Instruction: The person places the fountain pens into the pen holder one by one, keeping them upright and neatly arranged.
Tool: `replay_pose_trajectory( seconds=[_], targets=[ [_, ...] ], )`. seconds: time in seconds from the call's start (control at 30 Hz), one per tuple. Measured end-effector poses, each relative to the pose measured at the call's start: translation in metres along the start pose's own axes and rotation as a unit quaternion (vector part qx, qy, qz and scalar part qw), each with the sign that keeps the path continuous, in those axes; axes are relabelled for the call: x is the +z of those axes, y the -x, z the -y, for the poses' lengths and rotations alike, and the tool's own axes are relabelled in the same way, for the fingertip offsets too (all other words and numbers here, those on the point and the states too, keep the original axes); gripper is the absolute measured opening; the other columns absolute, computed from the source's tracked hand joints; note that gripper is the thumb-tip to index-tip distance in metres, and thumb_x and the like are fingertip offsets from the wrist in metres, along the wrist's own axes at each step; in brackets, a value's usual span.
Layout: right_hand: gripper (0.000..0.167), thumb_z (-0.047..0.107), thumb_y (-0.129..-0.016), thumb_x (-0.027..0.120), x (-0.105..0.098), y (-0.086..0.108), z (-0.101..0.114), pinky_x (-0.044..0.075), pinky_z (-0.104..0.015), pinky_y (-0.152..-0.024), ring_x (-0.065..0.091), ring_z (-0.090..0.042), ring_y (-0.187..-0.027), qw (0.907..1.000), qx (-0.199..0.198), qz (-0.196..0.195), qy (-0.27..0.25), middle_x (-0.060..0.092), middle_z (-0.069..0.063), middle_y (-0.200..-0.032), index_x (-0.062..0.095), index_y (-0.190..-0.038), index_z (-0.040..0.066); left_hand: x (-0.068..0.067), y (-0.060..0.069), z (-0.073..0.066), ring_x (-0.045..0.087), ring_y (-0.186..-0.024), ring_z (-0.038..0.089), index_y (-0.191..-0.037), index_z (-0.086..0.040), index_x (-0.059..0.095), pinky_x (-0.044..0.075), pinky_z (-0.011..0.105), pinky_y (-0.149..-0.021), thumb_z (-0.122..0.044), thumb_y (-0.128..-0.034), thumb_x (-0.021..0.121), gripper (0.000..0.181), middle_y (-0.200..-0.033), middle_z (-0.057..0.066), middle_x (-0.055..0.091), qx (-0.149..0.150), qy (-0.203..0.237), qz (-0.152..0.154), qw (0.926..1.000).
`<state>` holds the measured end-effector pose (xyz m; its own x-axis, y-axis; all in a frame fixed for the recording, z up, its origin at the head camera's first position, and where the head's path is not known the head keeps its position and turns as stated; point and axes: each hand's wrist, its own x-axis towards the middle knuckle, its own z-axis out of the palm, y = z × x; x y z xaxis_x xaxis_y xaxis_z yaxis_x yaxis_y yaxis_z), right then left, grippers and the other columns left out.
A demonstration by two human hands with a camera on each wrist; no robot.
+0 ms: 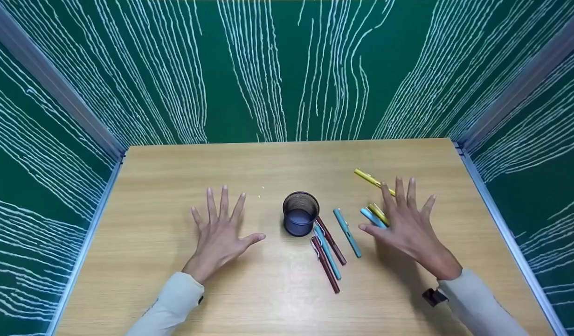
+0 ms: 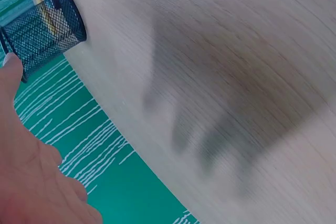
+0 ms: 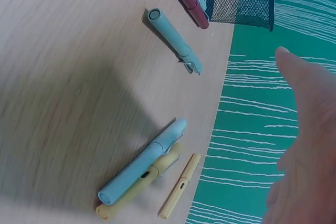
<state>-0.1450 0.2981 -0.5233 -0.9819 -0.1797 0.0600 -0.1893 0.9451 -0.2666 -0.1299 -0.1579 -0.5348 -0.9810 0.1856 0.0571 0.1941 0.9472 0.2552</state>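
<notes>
Mesh cup (image 1: pixel 299 229) stands upright near the middle of the wooden bench (image 1: pixel 175 172), its mouth upward. Just beside it, on the person's right, lie three pens: one maroon pen (image 1: pixel 333 245), a blue pen (image 1: pixel 328 254) and a second maroon pen (image 1: pixel 325 267), the blue between the two maroon. A separate blue pen (image 1: pixel 347 233) rests farther right. The right hand (image 1: pixel 410 228) is spread wide, holding nothing, above the bench; in the head view it partly covers a light-blue pen (image 1: pixel 371 216) and a yellow pen (image 1: pixel 378 213), which lie close alongside each other. Another yellow pen (image 1: pixel 367 177) lies farther back. The left hand (image 1: pixel 221 240), likewise spread and holding nothing, is above the bench left of the cup, casting a fingered shadow in the left wrist view.
</notes>
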Motion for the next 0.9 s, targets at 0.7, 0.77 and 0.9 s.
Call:
replay_pose_trajectory(
  seconds=[0.7, 0.77, 0.9],
  targets=[
    [0.085, 0.05, -0.097, 0.079, 0.012, -0.033, -0.022, 0.02, -0.08, -0.123, 0.027, -0.056, -0.16, 0.9899, -0.003, -0.088, -0.111, 0.038, -0.034, -0.169, 0.052, -0.156, -0.006, 0.004, -0.011, -0.026, 0.015, -0.168, 0.044, -0.177, -0.016, 0.024, 0.007, 0.081, -0.126, -0.062, -0.0912, 0.084, 0.114, -0.182, 0.019, 0.02, 0.068, 0.173, 0.005, 0.9826],
    [0.08, 0.045, -0.098, 0.08, 0.015, -0.037, -0.025, 0.023, -0.079, -0.123, 0.03, -0.054, -0.158, 0.9879, -0.001, -0.092, -0.125, 0.042, -0.033, -0.167, 0.055, -0.154, -0.006, 0.005, -0.011, -0.03, 0.022, -0.167, 0.04, -0.176, -0.015, 0.026, 0.011, 0.076, -0.129, -0.057, -0.0918, 0.086, 0.111, -0.182, 0.016, 0.024, 0.069, 0.201, 0.007, 0.9771],
    [0.072, 0.038, -0.099, 0.081, 0.022, -0.044, -0.03, 0.028, -0.077, -0.122, 0.034, -0.052, -0.156, 0.9848, 0.002, -0.095, -0.145, 0.047, -0.031, -0.163, 0.058, -0.152, -0.005, 0.009, -0.011, -0.039, 0.031, -0.164, 0.035, -0.174, -0.014, 0.033, 0.025, 0.063, -0.131, -0.049, -0.0921, 0.089, 0.105, -0.179, 0.011, 0.031, 0.069, 0.261, 0.012, 0.9629]
  ],
)
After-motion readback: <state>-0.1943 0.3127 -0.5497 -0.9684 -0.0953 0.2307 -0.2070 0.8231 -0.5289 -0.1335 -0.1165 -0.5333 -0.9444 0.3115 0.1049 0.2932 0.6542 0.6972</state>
